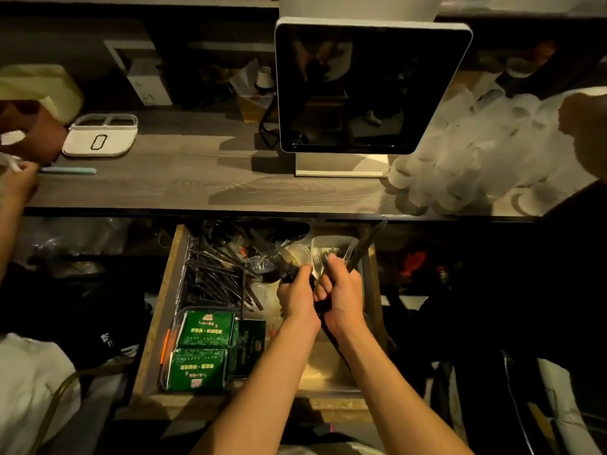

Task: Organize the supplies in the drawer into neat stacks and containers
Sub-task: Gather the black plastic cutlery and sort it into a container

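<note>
Your left hand [297, 295] and right hand [341, 295] both clutch a bundle of dark utensils [361, 249], probably light, slippery plastic, over the drawer [164, 300]; grip mid-handle, firmly.

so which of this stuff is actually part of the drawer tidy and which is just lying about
Part of the job:
drawer
black straws
green packets
white tray
dark bundle, gripped by left hand and right hand

Just lying about:
screen
plastic cups
white divided box
pen
</note>
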`<state>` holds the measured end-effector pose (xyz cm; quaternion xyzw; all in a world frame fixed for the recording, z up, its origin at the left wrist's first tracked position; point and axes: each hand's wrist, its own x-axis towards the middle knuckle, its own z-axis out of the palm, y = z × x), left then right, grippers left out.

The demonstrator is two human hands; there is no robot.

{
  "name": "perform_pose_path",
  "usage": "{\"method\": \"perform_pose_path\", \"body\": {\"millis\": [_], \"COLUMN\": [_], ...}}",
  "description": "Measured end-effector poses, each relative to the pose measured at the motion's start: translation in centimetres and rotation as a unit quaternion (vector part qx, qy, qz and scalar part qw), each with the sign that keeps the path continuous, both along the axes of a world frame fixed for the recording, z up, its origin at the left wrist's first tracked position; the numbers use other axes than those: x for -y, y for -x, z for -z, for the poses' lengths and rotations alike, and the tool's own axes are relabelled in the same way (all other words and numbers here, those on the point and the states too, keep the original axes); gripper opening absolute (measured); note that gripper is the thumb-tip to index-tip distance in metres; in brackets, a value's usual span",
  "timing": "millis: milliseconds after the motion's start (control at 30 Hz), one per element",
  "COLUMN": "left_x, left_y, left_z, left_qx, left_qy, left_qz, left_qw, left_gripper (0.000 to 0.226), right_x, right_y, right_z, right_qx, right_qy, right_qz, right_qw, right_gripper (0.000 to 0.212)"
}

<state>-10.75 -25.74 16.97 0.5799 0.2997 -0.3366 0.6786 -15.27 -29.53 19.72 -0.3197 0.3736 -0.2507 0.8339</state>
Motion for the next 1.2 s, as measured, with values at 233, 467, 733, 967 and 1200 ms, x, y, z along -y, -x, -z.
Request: {"method": "perform_pose_path", "body": {"millis": [233,467,733,967,1200], "left_x": [-1.0,-3.4,-3.2,-1.8,-1.2], "left_y": [-0.5,-1.7,-3.1,-3.5,-3.3], "left_z": [2.0,3.3,3.8,2.2,1.1], "left_qx": [0.011,-0.002,-0.040,-0.034,-0.002], "left_qy": [-0.042,0.002,0.086,0.205,0.282], "left_qz": [-0.046,0.001,0.029,0.084,0.186], "left_qw": [0.998,1.000,0.995,0.974,0.941], "left_gripper": [0.025,0.036,0.030,0.019,0.013], "right_x": [5.0,6.8,8.3,6.7,6.2], "right_y": [1.6,1.0,-0.4,-2.1,-1.8], "right_z": [1.1,8.8,13.1,8.7,2.7], "right_qx": [-0.121,-0.350,-0.405,-0.280,-0.121], "right_qy": [-0.011,0.034,0.174,0.117,0.135], "right_qz": [-0.099,-0.241,-0.274,-0.210,-0.246], "right_qw": [0.988,0.904,0.855,0.929,0.952], "right_gripper": [0.053,0.036,0.021,0.033,0.038]}}
